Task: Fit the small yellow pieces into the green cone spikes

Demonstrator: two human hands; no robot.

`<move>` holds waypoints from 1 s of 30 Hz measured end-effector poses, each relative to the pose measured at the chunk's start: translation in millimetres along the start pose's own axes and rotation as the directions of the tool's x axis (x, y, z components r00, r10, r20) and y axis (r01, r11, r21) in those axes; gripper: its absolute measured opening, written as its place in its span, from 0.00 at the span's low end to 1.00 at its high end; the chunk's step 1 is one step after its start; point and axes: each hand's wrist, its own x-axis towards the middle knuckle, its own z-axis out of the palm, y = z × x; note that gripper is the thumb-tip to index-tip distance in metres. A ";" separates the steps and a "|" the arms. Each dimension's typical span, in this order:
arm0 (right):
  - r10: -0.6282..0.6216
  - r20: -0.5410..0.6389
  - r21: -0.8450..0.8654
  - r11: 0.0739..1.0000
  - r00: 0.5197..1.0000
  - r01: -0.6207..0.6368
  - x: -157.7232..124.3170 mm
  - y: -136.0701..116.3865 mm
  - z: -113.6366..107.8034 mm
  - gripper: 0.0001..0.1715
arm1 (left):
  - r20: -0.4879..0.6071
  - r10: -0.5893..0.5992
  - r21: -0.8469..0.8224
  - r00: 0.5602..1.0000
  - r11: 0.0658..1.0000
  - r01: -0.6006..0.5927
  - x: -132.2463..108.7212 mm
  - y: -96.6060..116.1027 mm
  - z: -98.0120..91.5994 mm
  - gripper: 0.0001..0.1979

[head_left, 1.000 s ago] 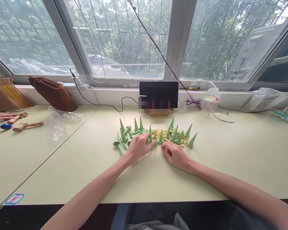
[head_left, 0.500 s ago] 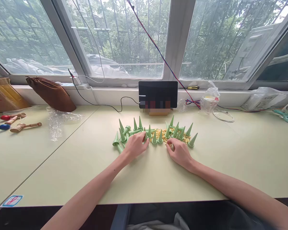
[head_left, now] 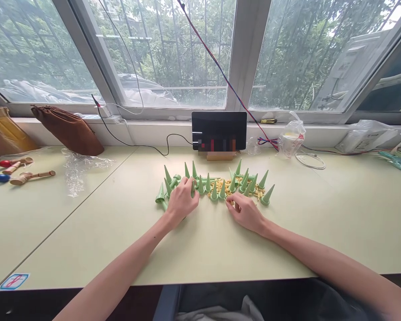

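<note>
Several green cones (head_left: 240,182) stand and lie in a cluster on the pale green table (head_left: 120,223), mixed with a heap of small yellow pieces (head_left: 226,183). My left hand (head_left: 181,200) rests on the left part of the cluster, its fingers curled round a green cone (head_left: 193,187). My right hand (head_left: 245,212) lies at the front edge of the heap, fingertips pinched on a small yellow piece (head_left: 232,203). Both forearms reach in from the near edge.
A dark tablet (head_left: 219,131) stands on a wooden block behind the cones. On the left are a brown pouch (head_left: 68,129), crumpled clear plastic (head_left: 76,167) and wooden toys with coloured balls (head_left: 20,171). Cables, a plastic bag (head_left: 292,138) and packets line the windowsill.
My left hand has drawn back to the left and closed round a cone. My right hand stayed at the heap's front edge. Another person's hand at the far left has gone.
</note>
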 end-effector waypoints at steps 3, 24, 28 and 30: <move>-0.079 -0.007 0.016 0.997 0.997 0.079 4.5 -0.3 4.9 0.06 | -0.104 -0.005 -0.020 0.995 1.000 0.002 -0.5 5.3 -4.5 0.13; -0.178 -0.052 -0.007 0.984 0.983 0.177 8.5 1.6 9.0 0.08 | 0.089 0.241 -0.471 0.967 0.865 -0.172 -20.2 23.7 30.3 0.10; -0.206 -0.074 0.006 0.978 0.976 0.207 7.3 2.3 8.6 0.07 | 0.149 0.273 -0.495 0.950 0.852 -0.168 -21.1 26.8 29.0 0.10; -0.213 -0.078 0.012 0.977 0.974 0.214 7.0 3.1 8.6 0.07 | 0.167 0.292 -0.507 0.942 0.844 -0.172 -21.7 27.8 28.9 0.10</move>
